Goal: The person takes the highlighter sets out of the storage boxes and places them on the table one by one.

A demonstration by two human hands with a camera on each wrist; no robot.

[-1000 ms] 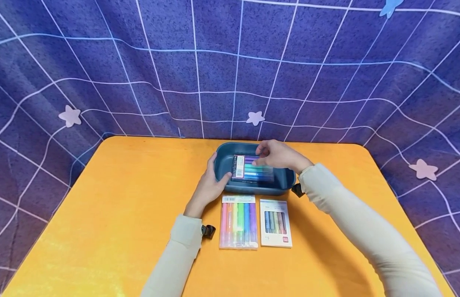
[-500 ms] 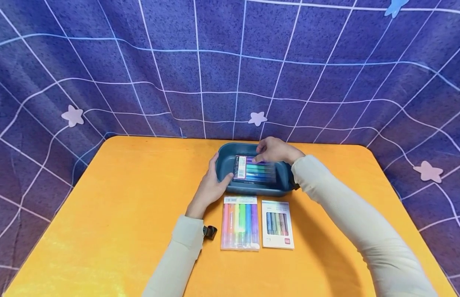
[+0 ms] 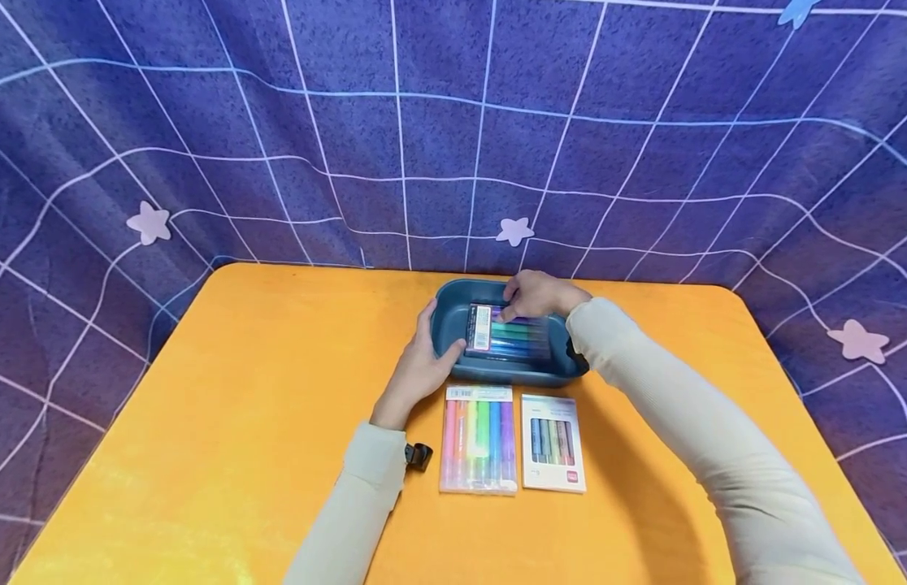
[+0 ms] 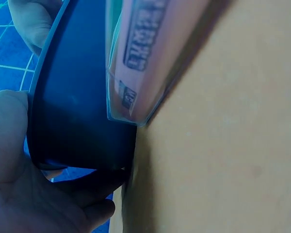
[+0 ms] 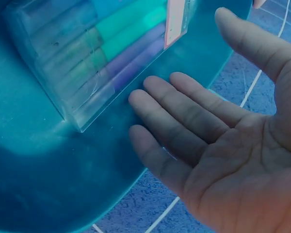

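Note:
A dark teal plastic bin (image 3: 453, 305) stands near the far edge of the table. Inside it lies a clear pack of markers (image 3: 518, 340) in purple, green and blue, its label toward the left. My left hand (image 3: 418, 366) grips the bin's left end, thumb over the rim and fingers along the outer wall. Over the far side of the bin is my right hand (image 3: 537, 294). In the right wrist view that hand's fingers (image 5: 184, 116) are loosely extended beside the marker pack (image 5: 131, 43), with a gap between them and nothing held.
In front of the bin, a clear pack of rainbow-coloured markers (image 3: 479, 443) lies flat on the orange table (image 3: 278, 422). Beside it is a white box (image 3: 553, 475) with a window showing coloured sticks. A blue gridded curtain (image 3: 439, 146) hangs behind the table.
My right hand has shifted slightly left over the bin, its sleeve now overlapping the bin's right end. The left hand keeps its grip, and the marker pack stays inside.

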